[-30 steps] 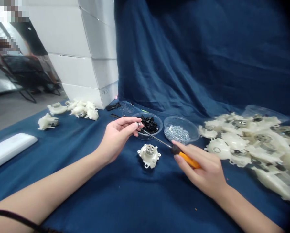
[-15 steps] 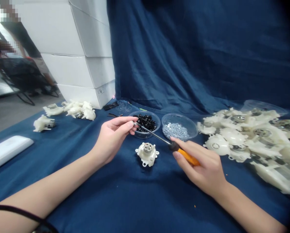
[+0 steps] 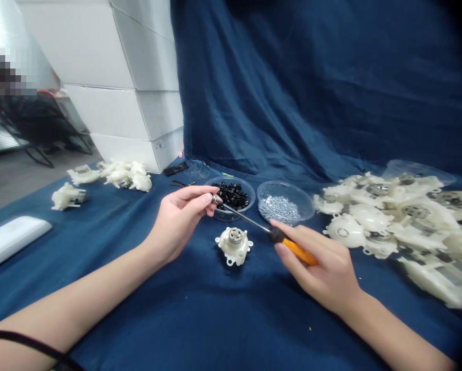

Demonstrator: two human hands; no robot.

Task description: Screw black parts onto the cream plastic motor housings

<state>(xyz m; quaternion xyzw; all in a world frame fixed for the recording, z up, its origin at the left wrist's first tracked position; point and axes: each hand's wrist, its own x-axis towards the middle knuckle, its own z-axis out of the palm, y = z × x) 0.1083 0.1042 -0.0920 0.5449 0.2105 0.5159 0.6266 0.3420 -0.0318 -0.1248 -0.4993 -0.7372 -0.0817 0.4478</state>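
My right hand (image 3: 323, 268) is closed around the orange handle of a screwdriver (image 3: 246, 215), its shaft pointing up and left. At the shaft's tip, my left hand (image 3: 182, 219) pinches small shiny screws (image 3: 215, 199) between thumb and fingers; their exact number is hidden. Below the shaft a cream plastic housing with a round metal motor (image 3: 234, 245) lies on the blue cloth. Behind my left fingertips stands a clear bowl (image 3: 253, 207) of small black parts. Beside it, a second clear bowl (image 3: 310, 198) holds many silver screws.
A large heap of cream housings (image 3: 373, 219) fills the right side. Several more housings (image 3: 128, 174) lie at the back left, near stacked white boxes (image 3: 118, 111). A white oblong object (image 3: 16, 239) lies at the left edge. Beyond the table, a person sits on a chair (image 3: 41, 123).
Both hands, the screwdriver and the screws stay almost in place. In the background, the standing person has gone from view behind the seated one.
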